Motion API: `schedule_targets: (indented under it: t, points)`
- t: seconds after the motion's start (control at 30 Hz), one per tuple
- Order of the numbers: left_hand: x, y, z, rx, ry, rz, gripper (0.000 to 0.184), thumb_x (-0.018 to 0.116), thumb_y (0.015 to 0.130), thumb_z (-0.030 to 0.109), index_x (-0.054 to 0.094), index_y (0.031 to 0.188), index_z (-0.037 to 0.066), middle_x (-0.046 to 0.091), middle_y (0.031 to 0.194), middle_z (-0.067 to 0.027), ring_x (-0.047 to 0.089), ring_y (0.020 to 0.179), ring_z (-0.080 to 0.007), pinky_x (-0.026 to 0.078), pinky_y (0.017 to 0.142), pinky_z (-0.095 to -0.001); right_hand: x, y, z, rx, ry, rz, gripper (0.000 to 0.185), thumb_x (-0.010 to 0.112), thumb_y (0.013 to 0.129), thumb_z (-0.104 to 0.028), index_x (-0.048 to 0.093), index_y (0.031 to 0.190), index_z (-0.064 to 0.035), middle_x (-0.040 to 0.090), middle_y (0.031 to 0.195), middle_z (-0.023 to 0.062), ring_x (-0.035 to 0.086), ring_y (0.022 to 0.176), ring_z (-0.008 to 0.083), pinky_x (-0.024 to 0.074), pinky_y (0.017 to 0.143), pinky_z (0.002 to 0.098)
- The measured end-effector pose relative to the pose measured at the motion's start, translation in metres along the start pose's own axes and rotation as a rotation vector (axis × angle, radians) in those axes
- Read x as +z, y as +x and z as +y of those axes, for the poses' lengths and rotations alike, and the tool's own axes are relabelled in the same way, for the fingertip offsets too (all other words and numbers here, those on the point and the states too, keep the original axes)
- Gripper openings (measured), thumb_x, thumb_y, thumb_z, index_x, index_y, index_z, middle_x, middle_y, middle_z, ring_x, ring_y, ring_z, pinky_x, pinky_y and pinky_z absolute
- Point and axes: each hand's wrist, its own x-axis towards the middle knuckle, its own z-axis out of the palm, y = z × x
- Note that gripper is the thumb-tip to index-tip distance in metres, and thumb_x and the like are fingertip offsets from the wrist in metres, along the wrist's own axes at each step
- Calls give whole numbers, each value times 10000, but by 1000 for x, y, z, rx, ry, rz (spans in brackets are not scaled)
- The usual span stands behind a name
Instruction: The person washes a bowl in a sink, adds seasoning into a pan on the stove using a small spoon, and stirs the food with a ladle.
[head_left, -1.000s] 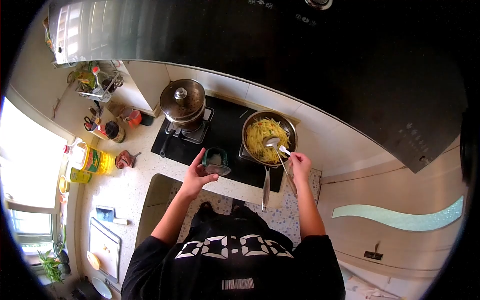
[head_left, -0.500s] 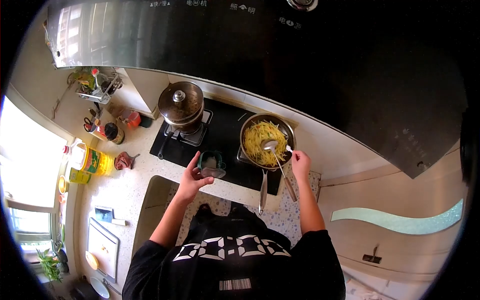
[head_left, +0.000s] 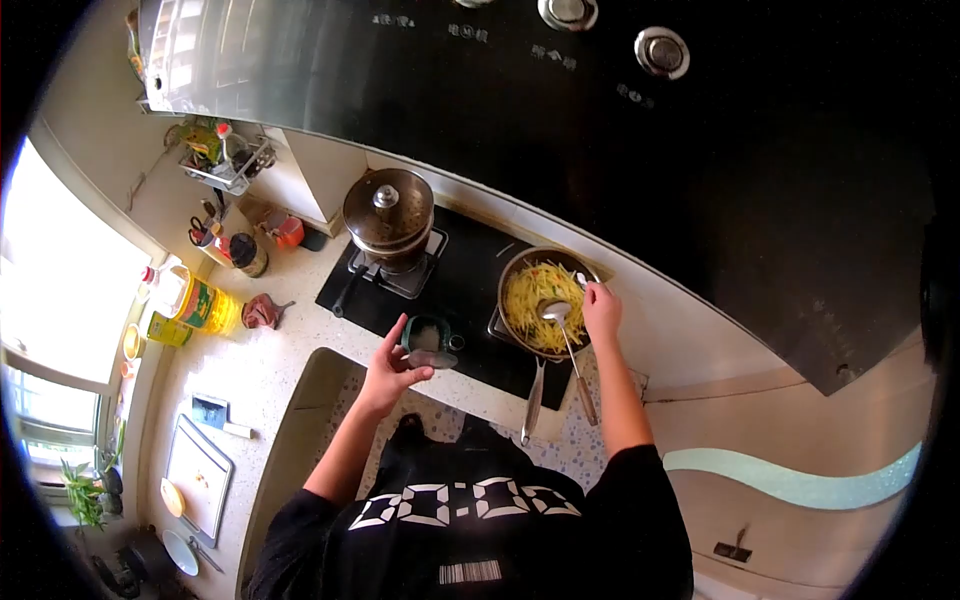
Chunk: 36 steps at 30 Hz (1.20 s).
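My left hand [head_left: 384, 376] is closed round a small dark green seasoning jar [head_left: 446, 326] with white grains inside; its clear lid [head_left: 435, 359] is flipped open toward me. My right hand [head_left: 602, 310] pinches a small white spoon [head_left: 581, 279] above the right side of a frying pan [head_left: 505, 268]. Shredded yellow food [head_left: 530, 292] with a few reddish bits lies in the pan. A metal ladle [head_left: 556, 311] rests in the food, its brown handle [head_left: 585, 402] sticking out toward me beside the pan's metal handle [head_left: 534, 402].
A lidded pot [head_left: 388, 215] stands on the left burner of the black hob [head_left: 470, 255]. The dark range hood [head_left: 600, 150] hangs above. To the left, an oil bottle [head_left: 205, 304], a cutting board [head_left: 218, 470] and a sink [head_left: 305, 405] line the counter.
The whole view has shifted slightly. My right hand and the small spoon have moved toward the far side of the pan. My left hand keeps the jar in about the same place.
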Motion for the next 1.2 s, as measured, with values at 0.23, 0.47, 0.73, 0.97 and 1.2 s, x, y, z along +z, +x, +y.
schedule_targets:
  t: [0.23, 0.47, 0.73, 0.97, 1.2]
  points:
    - [0, -5, 7, 62, -26, -58, 1085, 755, 781, -127, 144, 1603, 231, 600, 1265, -128, 669, 1027, -189, 558, 897, -346, -51, -8, -171, 372, 1022, -450, 118, 669, 933, -65, 722, 1003, 13, 681, 789, 43, 579, 620, 68, 441, 545, 194]
    - [-17, -22, 12, 144, -104, -123, 1098, 753, 768, -142, 124, 1605, 186, 529, 1368, -145, 658, 1001, -184, 560, 885, -339, -35, -30, -279, 39, 1000, -586, 70, 719, 880, -6, 667, 927, -13, 617, 744, -18, 534, 635, 18, 417, 562, 182]
    - [-59, -58, 17, 168, -213, -15, 1040, 763, 817, -33, 125, 1604, 200, 602, 1206, -138, 658, 992, -182, 536, 824, -308, 1, -73, -328, 280, 1200, -620, 159, 670, 936, -74, 565, 1053, -54, 587, 786, -5, 522, 607, 41, 406, 527, 196]
    - [-120, -70, 9, 137, -353, 361, 624, 660, 899, 37, 387, 1454, 121, 639, 1095, -71, 632, 833, -179, 514, 721, -326, 16, -128, -321, 395, 1202, -803, 147, 575, 987, -85, 588, 1128, -46, 625, 824, 28, 547, 589, 68, 410, 518, 210]
    - [-173, -49, 25, 175, -333, 598, 627, 685, 894, 128, 434, 1469, 111, 643, 1098, 3, 569, 945, -66, 446, 659, -246, 36, -151, -292, 400, 1172, -1041, 169, 591, 983, -103, 611, 1138, -40, 650, 839, 38, 567, 602, 68, 421, 534, 201]
